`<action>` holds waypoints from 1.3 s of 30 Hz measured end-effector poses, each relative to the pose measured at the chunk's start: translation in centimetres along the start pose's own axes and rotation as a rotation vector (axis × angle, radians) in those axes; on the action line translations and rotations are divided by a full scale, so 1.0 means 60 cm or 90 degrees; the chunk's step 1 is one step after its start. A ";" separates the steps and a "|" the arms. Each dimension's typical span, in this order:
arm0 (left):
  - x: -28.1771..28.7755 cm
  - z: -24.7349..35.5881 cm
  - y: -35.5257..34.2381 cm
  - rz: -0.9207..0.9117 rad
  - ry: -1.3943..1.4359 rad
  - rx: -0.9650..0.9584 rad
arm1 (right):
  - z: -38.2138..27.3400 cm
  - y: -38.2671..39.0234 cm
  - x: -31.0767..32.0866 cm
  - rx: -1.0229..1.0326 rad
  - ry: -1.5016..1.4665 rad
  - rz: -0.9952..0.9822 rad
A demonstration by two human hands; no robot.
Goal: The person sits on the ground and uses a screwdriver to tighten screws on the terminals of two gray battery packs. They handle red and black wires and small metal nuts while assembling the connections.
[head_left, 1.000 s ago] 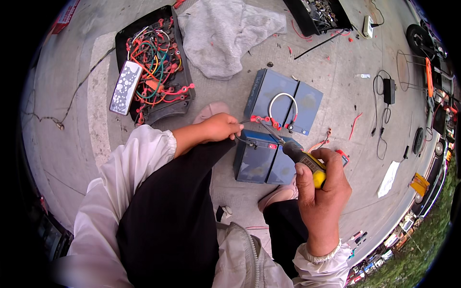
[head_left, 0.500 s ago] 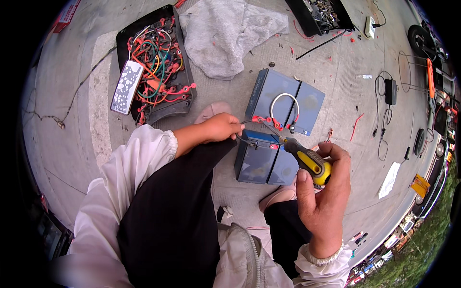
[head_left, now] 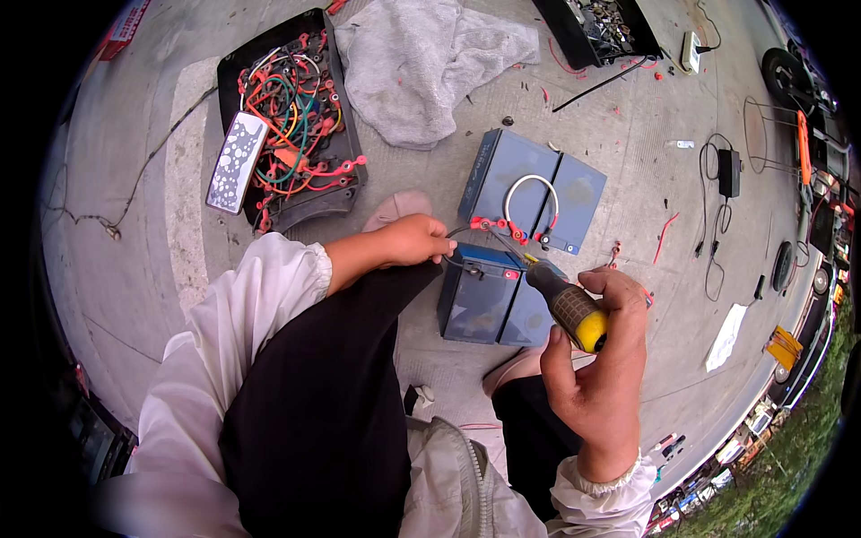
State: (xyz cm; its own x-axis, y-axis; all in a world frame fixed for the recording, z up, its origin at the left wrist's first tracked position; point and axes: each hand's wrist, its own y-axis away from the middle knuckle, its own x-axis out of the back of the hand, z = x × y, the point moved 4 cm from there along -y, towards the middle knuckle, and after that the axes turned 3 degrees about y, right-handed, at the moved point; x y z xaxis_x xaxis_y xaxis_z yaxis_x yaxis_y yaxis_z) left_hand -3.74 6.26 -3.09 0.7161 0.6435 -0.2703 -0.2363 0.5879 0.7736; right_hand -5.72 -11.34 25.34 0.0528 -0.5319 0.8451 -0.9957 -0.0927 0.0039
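Note:
Two pairs of grey-blue batteries stand on the ground, the far pair (head_left: 581,193) and the near pair (head_left: 475,309). My left hand (head_left: 414,240) pinches a thin black wire (head_left: 456,262) beside the near pair. In my right hand (head_left: 603,381) is a screwdriver (head_left: 569,305) with a yellow and dark grey handle, held between thumb and fingers. Its shaft slants up and left toward the red-sleeved terminals (head_left: 489,223) at the far pair's near edge; I cannot tell exactly where the tip rests. A white cable (head_left: 531,177) arches over the far pair.
At the left, a black tray (head_left: 348,175) holds tangled coloured wires, with a patterned box (head_left: 237,163) leaning on it. A grey cloth (head_left: 404,76) lies beyond. Another black tray (head_left: 587,40) contains small parts. A black power adapter (head_left: 729,172) with cords lies right.
The screwdriver's handle has turned in my right hand, showing a different side, and has shifted slightly left. The fingers have rolled with it. My left hand is almost still.

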 end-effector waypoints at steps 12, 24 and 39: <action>0.000 -0.012 -0.001 -0.040 -0.054 0.017 | -0.003 0.000 0.003 -0.047 0.079 -0.018; -0.001 -0.020 -0.005 -0.043 -0.069 0.011 | -0.002 0.004 -0.001 -0.077 -0.002 -0.066; -0.005 0.000 0.009 -0.055 -0.029 0.033 | 0.014 0.010 0.005 -0.180 0.007 -0.081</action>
State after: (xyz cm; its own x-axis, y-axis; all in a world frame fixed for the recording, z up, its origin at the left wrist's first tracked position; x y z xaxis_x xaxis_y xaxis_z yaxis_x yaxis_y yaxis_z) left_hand -4.10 6.39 -2.60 0.7617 0.5681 -0.3116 -0.1394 0.6134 0.7773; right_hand -6.27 -12.26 25.14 0.1789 -0.5213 0.8344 -0.9631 0.0805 0.2567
